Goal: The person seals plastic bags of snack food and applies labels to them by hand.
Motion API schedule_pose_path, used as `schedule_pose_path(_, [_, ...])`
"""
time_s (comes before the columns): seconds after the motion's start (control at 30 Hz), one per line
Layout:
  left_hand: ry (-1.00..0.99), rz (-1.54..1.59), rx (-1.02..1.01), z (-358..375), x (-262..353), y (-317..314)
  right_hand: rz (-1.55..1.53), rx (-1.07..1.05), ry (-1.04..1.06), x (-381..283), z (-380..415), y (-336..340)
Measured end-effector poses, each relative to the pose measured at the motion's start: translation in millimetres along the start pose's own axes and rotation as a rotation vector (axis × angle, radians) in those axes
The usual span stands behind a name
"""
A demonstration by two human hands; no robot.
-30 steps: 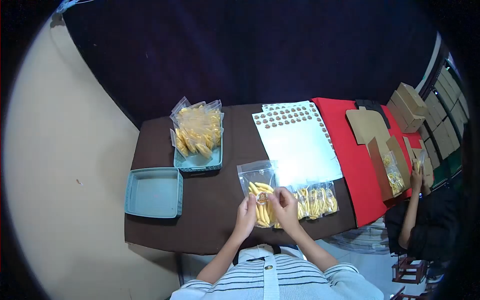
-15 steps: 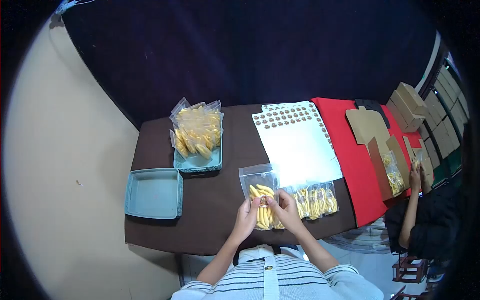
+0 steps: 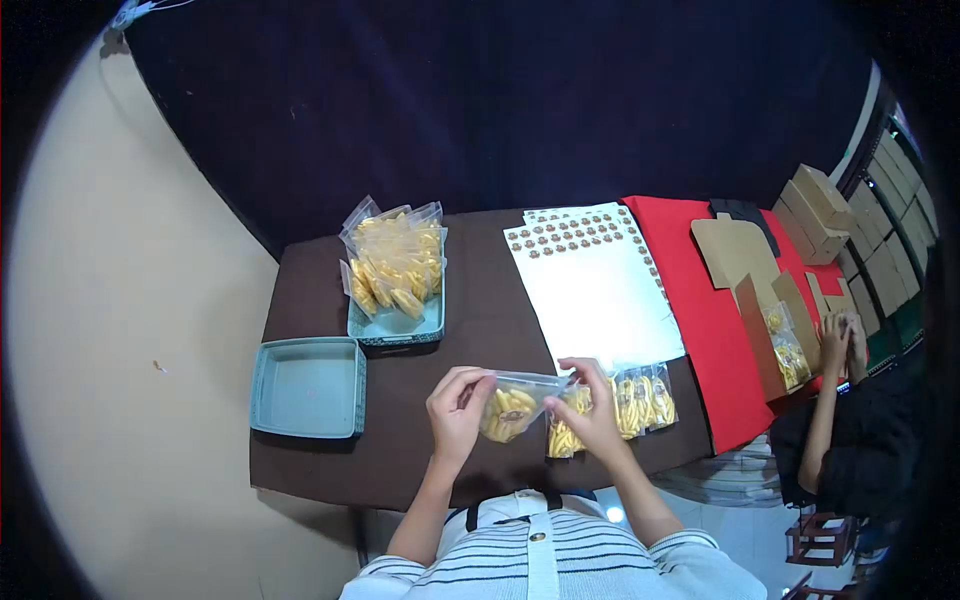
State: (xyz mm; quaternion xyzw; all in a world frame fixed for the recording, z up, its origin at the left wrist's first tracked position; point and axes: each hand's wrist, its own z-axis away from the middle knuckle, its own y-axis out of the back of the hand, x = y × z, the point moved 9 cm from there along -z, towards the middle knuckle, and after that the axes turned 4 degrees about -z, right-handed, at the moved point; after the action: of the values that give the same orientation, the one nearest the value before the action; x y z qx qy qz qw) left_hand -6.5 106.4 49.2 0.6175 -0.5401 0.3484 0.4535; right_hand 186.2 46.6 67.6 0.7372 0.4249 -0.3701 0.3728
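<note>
A clear zip bag of yellow finger-shaped pieces [image 3: 508, 412] with a round sticker on its front is held up above the table's near edge, tilted. My left hand [image 3: 458, 410] pinches its upper left corner. At the upper right corner my right hand [image 3: 594, 412] has its thumb and fingers around the bag's edge. Just beneath and beside my right hand lies a row of filled bags [image 3: 632, 402] of the same yellow pieces. Beyond them is a white sticker sheet [image 3: 590, 290] with round stickers left along its top and right edges.
A blue basket [image 3: 425, 330] heaped with filled bags [image 3: 392, 260] stands at the back left, and another blue basket [image 3: 308, 390] sits nearer. On the red cloth [image 3: 690, 330] are an open carton [image 3: 755, 335] holding bags and flat cardboard [image 3: 735, 250]. A co-worker's hands [image 3: 842, 340] are at right.
The bag has been lifted and tilted, its top edge now between my hands. My left hand moved left and up to its corner; my right hand shifted to the other corner.
</note>
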Motion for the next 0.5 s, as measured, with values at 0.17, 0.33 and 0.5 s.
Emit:
schedule_pose_path(0.17, [-0.159,-0.108,-0.1,10,22,-19,0.408,-0.319,0.302,-48,-18,-28])
schedule_pose_path(0.33, [-0.207,-0.168,-0.102,11,27,-17,0.375,-0.413,0.327,-43,-16,-47])
schedule_pose_path(0.5, [-0.154,-0.192,-0.043,8,24,-6,0.368,-0.406,0.306,-37,-16,-48])
